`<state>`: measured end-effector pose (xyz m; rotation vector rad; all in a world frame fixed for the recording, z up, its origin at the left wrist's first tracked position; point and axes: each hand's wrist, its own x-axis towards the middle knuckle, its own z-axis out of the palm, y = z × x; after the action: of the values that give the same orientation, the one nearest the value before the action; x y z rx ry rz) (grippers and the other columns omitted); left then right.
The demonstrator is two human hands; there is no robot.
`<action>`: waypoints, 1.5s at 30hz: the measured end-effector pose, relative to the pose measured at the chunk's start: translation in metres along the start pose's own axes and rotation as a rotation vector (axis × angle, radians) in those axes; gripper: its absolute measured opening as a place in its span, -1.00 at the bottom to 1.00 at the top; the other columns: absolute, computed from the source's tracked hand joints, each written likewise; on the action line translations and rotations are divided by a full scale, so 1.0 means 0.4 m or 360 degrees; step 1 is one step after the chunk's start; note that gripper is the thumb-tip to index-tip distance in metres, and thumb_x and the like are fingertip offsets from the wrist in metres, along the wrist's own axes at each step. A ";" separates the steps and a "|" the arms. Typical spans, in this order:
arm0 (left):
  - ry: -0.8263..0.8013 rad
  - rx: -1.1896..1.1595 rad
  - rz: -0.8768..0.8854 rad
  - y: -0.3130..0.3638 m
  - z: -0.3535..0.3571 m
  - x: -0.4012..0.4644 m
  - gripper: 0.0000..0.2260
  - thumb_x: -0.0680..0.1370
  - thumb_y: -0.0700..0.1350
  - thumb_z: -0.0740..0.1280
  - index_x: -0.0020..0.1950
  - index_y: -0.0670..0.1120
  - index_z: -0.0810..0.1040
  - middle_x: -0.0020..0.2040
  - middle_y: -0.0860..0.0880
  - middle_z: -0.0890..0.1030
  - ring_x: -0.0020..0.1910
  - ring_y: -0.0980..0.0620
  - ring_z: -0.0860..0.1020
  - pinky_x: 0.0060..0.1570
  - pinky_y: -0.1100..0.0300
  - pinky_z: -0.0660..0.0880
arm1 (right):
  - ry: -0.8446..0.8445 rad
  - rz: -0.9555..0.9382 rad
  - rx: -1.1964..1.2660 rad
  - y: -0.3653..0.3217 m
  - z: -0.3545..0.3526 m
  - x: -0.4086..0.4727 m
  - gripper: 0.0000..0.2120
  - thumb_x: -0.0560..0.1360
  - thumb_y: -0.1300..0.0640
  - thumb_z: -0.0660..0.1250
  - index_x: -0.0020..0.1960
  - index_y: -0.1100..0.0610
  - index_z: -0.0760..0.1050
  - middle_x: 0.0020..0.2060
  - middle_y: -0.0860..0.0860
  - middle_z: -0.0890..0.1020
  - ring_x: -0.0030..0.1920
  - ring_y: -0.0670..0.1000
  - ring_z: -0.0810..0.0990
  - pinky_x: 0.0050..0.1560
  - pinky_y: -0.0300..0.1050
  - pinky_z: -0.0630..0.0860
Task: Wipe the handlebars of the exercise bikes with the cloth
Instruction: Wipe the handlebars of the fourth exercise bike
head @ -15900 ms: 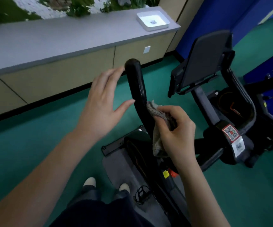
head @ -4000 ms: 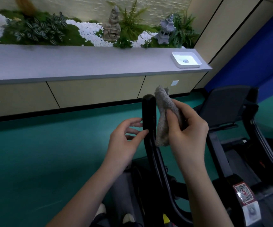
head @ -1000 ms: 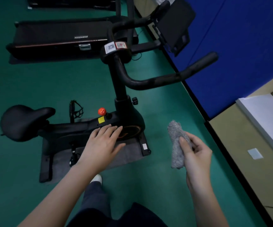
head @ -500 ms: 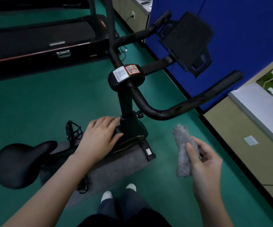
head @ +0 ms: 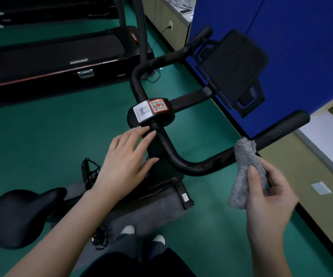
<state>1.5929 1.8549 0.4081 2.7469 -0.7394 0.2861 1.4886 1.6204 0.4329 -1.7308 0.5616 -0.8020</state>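
My right hand (head: 269, 198) pinches cloth (head: 245, 172) just beside near handlebar (head: 217, 160) (bar runs up-right); left hand (head: 125, 162) open, fingertips at stem.

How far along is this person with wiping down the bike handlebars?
Nothing on this bike looks wiped yet. In hand: the right hand pinches the grey cloth, its top at the near handlebar, while the open left hand reaches toward the stem. Left: that bar's whole length and the far handlebar. Whether other bikes are finished can't be told from this view.

One exercise bike (head: 157, 136) — one cloth (head: 243, 172) — two treadmills (head: 57, 56).
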 end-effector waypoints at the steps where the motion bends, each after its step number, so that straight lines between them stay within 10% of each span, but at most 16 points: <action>1: -0.0003 0.0017 0.0029 -0.002 -0.002 0.015 -0.45 0.52 0.12 0.26 0.44 -0.11 0.32 0.42 -0.11 0.35 0.39 -0.12 0.31 0.31 -0.05 0.27 | 0.0020 0.0012 -0.0026 -0.001 0.004 0.002 -0.82 0.52 0.34 0.31 0.10 0.23 0.58 -0.11 -0.11 0.63 -0.18 -0.32 0.59 -0.12 -0.43 0.51; 9: -0.0175 -0.0035 0.0233 -0.074 0.024 0.097 -0.26 0.43 0.31 0.23 0.48 -0.08 0.25 0.51 -0.07 0.21 0.49 -0.09 0.16 0.40 -0.11 0.15 | 0.0247 0.0102 -0.0323 -0.022 0.050 -0.007 -0.82 0.52 0.28 0.31 0.09 0.13 0.58 -0.02 0.08 0.65 0.01 0.04 0.62 0.11 0.17 0.54; 17: -0.0168 -0.0213 0.0333 -0.184 0.034 0.148 -0.23 0.40 0.29 0.30 0.49 -0.07 0.22 0.49 -0.05 0.24 0.47 -0.08 0.19 0.37 -0.07 0.16 | 0.0232 0.0020 -0.0520 -0.069 0.266 -0.053 -0.77 0.48 0.30 0.35 0.04 0.01 0.58 -0.08 0.01 0.66 -0.09 -0.18 0.59 -0.01 -0.34 0.48; 31: -0.0149 -0.0454 0.0507 -0.288 0.023 0.192 -0.28 0.36 0.09 0.47 0.44 -0.09 0.31 0.46 -0.06 0.31 0.45 -0.08 0.23 0.34 0.02 0.12 | 0.0307 -0.0130 -0.0877 -0.090 0.586 -0.080 -0.83 0.40 0.35 0.43 0.00 0.30 0.60 -0.06 0.14 0.62 0.00 -0.07 0.53 0.12 -0.51 0.32; 35: -0.0109 -0.0542 0.0570 -0.284 0.025 0.203 -0.32 0.35 0.04 0.50 0.41 -0.11 0.35 0.43 -0.07 0.34 0.43 -0.06 0.25 0.32 0.05 0.13 | 0.0217 -0.0136 -0.1013 -0.090 0.583 -0.082 -0.82 0.40 0.38 0.41 0.00 0.33 0.61 -0.08 0.16 0.61 -0.01 0.09 0.60 0.10 -0.31 0.41; 45: -0.0051 -0.0616 0.0757 -0.237 0.051 0.216 -0.41 0.32 -0.02 0.54 0.30 -0.13 0.48 0.35 -0.09 0.44 0.37 -0.08 0.31 0.26 0.05 0.18 | 0.0387 -0.0026 -0.1201 -0.092 0.450 -0.121 -0.80 0.35 0.43 0.41 -0.05 0.29 0.65 -0.14 0.15 0.66 -0.15 0.00 0.58 0.01 -0.56 0.33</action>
<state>1.7173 1.8873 0.3909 2.1938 -1.3024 0.1698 1.5910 1.7802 0.4249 -2.3300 1.1198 -0.8809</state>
